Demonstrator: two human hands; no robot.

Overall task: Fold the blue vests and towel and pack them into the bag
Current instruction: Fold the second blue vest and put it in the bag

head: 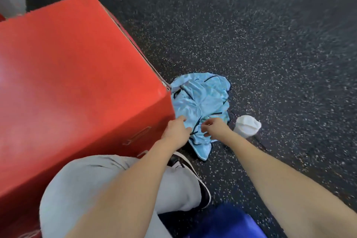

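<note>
A crumpled heap of light blue vests (201, 102) with dark trim lies on the speckled black floor, against the corner of a red box. My left hand (176, 128) rests on the heap's near left edge, fingers on the cloth. My right hand (212, 127) reaches onto the near right edge, fingers curled at a dark hem; whether either hand grips the cloth is blurred. A white rolled towel (247, 125) lies on the floor just right of my right wrist. A blue shape, possibly the bag (228, 222), shows at the bottom edge.
A large red box (73, 83) fills the left side. My grey-trousered knee (119, 185) and a black-and-white shoe (193, 172) are below the vests. Speckled rubber floor (270, 44) stretches to the right and beyond.
</note>
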